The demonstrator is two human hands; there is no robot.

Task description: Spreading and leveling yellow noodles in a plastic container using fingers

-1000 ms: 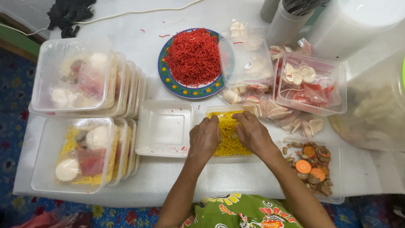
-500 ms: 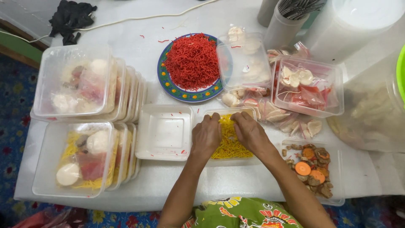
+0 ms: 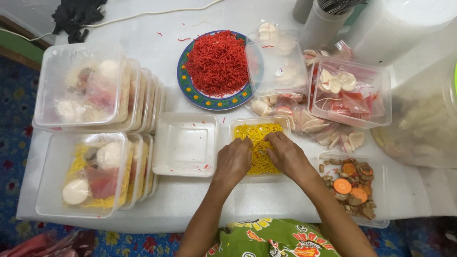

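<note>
Both hands were lowered, palms down, into a clear plastic container (image 3: 238, 124) of yellow shredded noodles (image 3: 257, 135) at the table's near edge. The left hand (image 3: 233, 162) was curled, fingertips pressed into the strands; the right hand (image 3: 284, 156) was likewise bent, fingers pinched on noodles. An empty white container (image 3: 185, 143) sat just left; a plate of red shreds (image 3: 216, 62) lay beyond.

free: table strip (image 3: 266, 197) before tubs | blocked: empty tub (image 3: 185, 143) left, spice tub (image 3: 354, 188) right
</note>
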